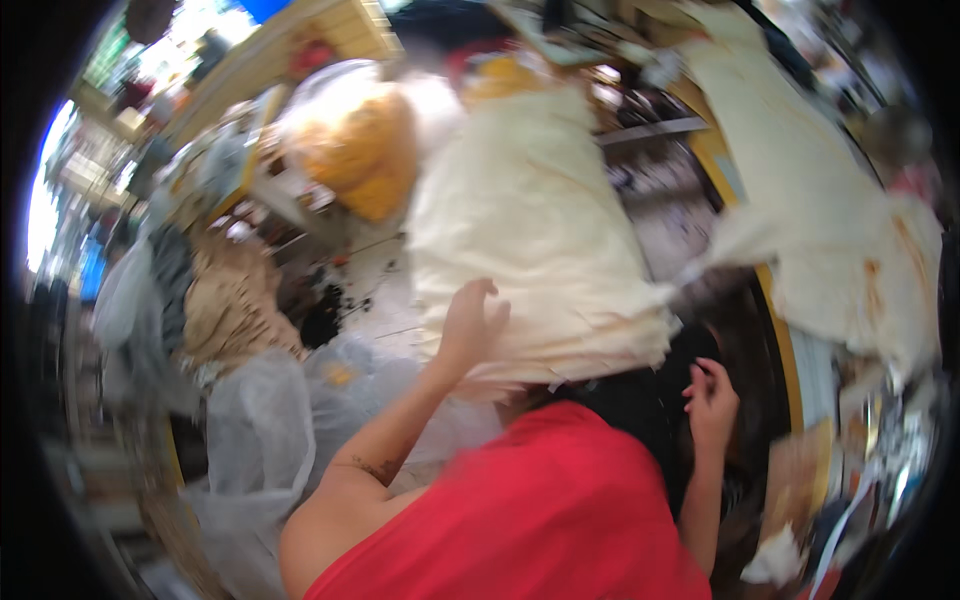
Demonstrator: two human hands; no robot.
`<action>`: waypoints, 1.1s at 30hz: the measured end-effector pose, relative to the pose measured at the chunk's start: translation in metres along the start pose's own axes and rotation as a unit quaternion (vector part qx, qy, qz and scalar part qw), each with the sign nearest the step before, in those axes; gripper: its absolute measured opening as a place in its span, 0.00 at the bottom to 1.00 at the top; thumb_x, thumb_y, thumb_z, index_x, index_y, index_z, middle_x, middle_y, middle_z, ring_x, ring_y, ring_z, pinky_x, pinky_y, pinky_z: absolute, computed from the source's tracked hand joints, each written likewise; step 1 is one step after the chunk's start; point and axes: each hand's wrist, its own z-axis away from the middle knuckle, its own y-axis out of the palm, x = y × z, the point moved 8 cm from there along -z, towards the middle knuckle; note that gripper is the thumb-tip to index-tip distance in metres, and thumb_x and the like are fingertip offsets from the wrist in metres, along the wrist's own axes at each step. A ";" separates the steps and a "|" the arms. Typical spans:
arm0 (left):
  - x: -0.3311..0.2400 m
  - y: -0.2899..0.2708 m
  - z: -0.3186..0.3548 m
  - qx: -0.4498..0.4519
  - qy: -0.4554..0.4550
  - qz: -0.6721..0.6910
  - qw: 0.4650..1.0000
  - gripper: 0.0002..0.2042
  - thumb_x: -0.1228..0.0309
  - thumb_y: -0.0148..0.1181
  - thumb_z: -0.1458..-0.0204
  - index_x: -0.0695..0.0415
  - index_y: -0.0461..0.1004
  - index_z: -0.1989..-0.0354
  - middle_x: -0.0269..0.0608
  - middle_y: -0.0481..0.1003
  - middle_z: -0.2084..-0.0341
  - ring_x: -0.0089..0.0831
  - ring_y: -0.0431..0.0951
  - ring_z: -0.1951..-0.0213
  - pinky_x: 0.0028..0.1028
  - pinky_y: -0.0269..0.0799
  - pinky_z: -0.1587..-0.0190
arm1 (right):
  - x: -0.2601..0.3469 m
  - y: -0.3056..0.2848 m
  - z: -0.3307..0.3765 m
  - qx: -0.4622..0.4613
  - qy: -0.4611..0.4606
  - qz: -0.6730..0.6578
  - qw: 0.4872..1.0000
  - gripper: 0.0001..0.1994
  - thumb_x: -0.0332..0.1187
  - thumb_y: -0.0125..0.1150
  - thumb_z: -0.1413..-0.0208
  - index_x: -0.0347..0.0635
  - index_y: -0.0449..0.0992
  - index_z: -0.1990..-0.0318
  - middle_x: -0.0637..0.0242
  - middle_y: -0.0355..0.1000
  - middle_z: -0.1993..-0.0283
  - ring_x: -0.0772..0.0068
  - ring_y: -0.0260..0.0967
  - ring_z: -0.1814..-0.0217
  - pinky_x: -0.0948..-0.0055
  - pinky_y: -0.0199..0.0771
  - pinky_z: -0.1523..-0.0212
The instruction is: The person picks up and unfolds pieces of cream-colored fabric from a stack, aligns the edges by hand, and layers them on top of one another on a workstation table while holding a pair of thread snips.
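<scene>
A thick stack of cream, cloth-like sheets (530,220) lies lengthwise in front of me, its layered near edge close to my lap. My left hand (474,325) is over the near left part of the stack, fingers apart and holding nothing I can see. Blur hides whether it presses on the top sheet. Off the stack's near right corner, my right hand (712,398) hangs beside my dark-clad leg. Its fingers are loosely curled with gaps between them, and nothing shows in them.
Beyond the stack's left side stands a clear bag of orange-yellow material (358,150). Translucent plastic bags (262,425) and brown crumpled material (235,295) lie at left. At right, long cream sheets (800,170) drape over a yellow-edged table (783,350). Dark scraps (325,315) litter the floor.
</scene>
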 end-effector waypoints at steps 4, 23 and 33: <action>-0.093 0.076 -0.046 0.093 0.111 0.103 0.984 0.18 0.66 0.64 0.43 0.62 0.72 0.48 0.53 0.77 0.52 0.48 0.78 0.49 0.40 0.72 0.46 | -0.034 0.001 0.005 -0.052 -0.063 0.090 0.993 0.19 0.44 0.65 0.39 0.35 0.77 0.54 0.44 0.78 0.60 0.41 0.78 0.55 0.55 0.76 0.57; -0.165 0.197 -0.068 0.329 -0.085 0.412 0.845 0.11 0.66 0.57 0.36 0.63 0.75 0.64 0.34 0.76 0.71 0.16 0.70 0.71 0.19 0.66 0.67 | 0.088 0.050 -0.070 -0.140 -0.429 0.246 0.858 0.10 0.35 0.59 0.39 0.44 0.67 0.70 0.62 0.67 0.75 0.56 0.72 0.72 0.60 0.73 0.70; -0.189 0.212 -0.119 0.221 0.012 0.349 0.911 0.16 0.63 0.64 0.42 0.64 0.76 0.54 0.44 0.80 0.64 0.34 0.79 0.58 0.29 0.72 0.50 | 0.012 -0.010 -0.025 -0.153 -0.258 0.135 0.944 0.10 0.29 0.68 0.45 0.35 0.72 0.63 0.54 0.73 0.68 0.53 0.75 0.69 0.63 0.75 0.70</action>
